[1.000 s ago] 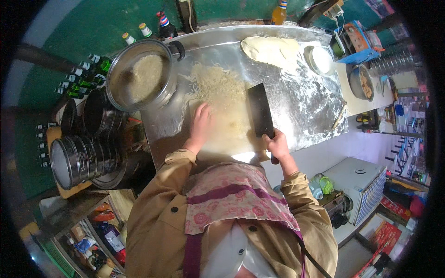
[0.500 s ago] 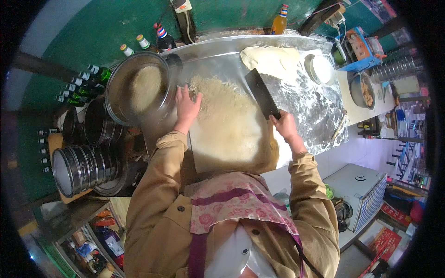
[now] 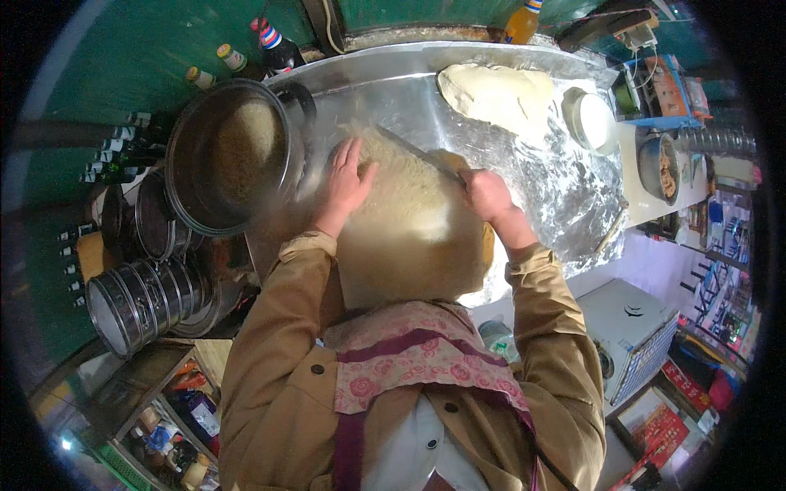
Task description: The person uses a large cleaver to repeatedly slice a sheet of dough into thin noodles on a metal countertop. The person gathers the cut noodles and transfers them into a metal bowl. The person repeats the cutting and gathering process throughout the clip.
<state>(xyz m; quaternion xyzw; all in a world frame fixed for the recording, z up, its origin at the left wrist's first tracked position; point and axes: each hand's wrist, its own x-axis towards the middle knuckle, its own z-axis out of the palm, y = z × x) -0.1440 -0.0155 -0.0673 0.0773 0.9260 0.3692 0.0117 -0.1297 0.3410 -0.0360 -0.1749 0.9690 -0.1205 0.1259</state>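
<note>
Right hand [image 3: 489, 196] is closed in a fist around the handle of a dark metal cleaver [image 3: 422, 155], whose blade is seen nearly edge-on, slanting up and left away from the knuckles. Left hand [image 3: 350, 182] is open and pretty flat, fingers stretched forward, thumb out to the side; it's right at the left edge of a pale beige heap of fine shreds [image 3: 391, 173], though I can't tell if the thumb actually touches it.

So, count: two hands, one cleaver, one heap. The heap sits between the hands, loose and stringy at its far end, kinda blurry nearer the wrists. Under it is one pale, flat cutting board [image 3: 393, 270].

Just left of the left hand: one big round metal pot [image 3: 192, 155] with one beige mound inside. Beyond the right hand, farther forward: one floppy cream slab of dough [image 3: 495, 94]. Ahead and right of that hand, one round tub of white powder [image 3: 578, 127].
</note>
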